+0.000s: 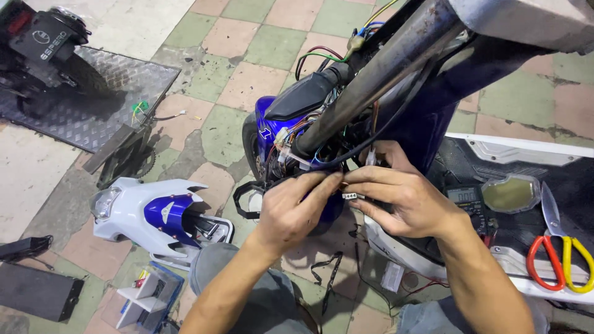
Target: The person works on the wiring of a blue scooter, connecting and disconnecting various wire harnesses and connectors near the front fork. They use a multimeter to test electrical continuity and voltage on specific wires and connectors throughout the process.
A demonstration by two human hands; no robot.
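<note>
A blue scooter point(427, 117) stands with its front panel off, so its steering column point(383, 68) and a tangle of coloured wires point(297, 139) are bare. My left hand point(291, 210) and my right hand point(405, 195) meet just below the column, fingertips pinching the same thin wire with a small white tag point(349, 196). A black cable point(334, 162) loops across just above my fingers. What sits between the fingertips is mostly hidden.
A detached white and blue front fairing point(151, 213) lies on the tiled floor at left. Scissors with red and yellow handles point(560, 247), a multimeter point(467, 201) and a display unit point(510, 193) rest on the scooter's footboard. A metal ramp point(93, 99) carries another vehicle's wheel.
</note>
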